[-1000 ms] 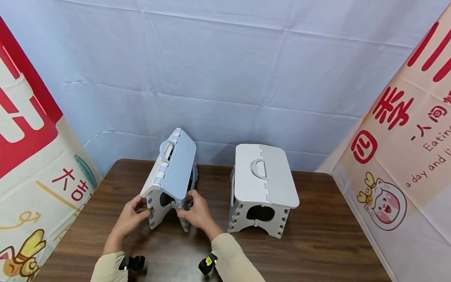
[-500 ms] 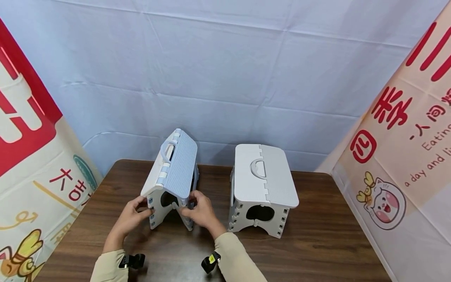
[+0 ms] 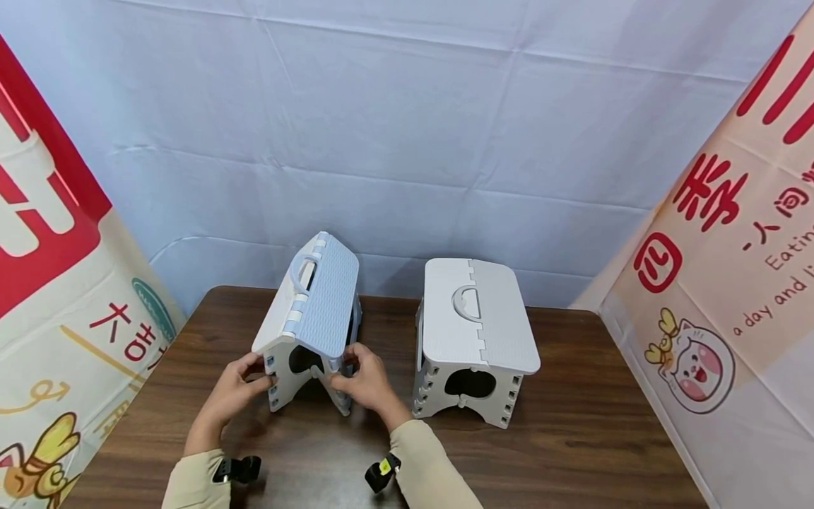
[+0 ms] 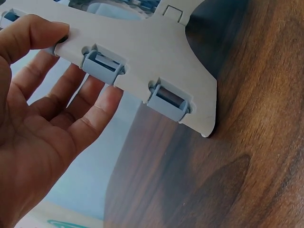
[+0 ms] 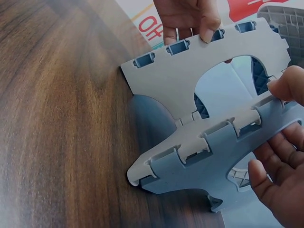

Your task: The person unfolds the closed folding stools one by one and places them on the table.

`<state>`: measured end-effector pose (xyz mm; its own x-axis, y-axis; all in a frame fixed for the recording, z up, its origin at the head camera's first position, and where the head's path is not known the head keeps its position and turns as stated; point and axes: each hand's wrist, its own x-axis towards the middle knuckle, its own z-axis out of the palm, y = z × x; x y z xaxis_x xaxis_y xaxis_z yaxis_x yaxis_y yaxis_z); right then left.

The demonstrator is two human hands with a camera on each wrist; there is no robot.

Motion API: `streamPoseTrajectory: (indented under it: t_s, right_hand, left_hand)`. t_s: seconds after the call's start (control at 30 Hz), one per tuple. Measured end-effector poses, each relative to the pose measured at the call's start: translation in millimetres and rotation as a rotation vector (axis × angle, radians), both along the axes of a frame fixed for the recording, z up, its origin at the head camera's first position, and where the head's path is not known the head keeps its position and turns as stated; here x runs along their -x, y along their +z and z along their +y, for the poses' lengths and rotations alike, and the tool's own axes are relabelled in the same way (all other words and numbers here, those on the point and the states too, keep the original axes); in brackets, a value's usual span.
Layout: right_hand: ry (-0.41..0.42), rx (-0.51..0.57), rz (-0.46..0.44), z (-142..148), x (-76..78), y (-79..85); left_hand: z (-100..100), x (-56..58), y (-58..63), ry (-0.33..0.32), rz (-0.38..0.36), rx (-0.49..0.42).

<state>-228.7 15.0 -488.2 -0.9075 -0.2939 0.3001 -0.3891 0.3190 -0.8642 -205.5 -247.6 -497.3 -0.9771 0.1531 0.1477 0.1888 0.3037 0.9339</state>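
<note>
A blue-and-white folding step stool [image 3: 331, 297] stands half folded on the left of the table, its hinged top peaked like a roof and its near end panel creased inward. My left hand [image 3: 230, 396] grips the left edge of that panel, with the thumb on the front and the fingers behind, as the left wrist view shows. On the right edge, my right hand [image 3: 369, 382] pinches the corner joint; in the right wrist view its thumb presses the panel [image 5: 175, 85] side while the other fingers lie against the blue side [image 5: 204, 166]. The far legs are hidden.
To the right stands a white folding stool [image 3: 502, 318], unfolded, with a grey handle on its flat top. Both are on a dark wooden table [image 3: 572, 452]. A pale cloth [image 3: 381, 141] hangs behind, with printed banners at left and right.
My right hand has moved slightly right with the stool's right side, so the legs stand wider apart and the top is a little less steep. The left hand has hardly moved.
</note>
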Motion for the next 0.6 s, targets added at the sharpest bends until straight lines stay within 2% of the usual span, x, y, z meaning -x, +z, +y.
streamPoseTrajectory:
  t_s: [0.37,0.6]
  right_hand:
    - [0.009,0.019,-0.034,4.6,-1.6,1.2]
    - [0.027,0.036,-0.04,6.4,-1.8,-2.4]
  left_hand:
    - [-4.1,1.5,1.0,-0.007,-0.062,-0.001]
    - [-7.2,1.9,0.9,-0.015,-0.072,-0.003]
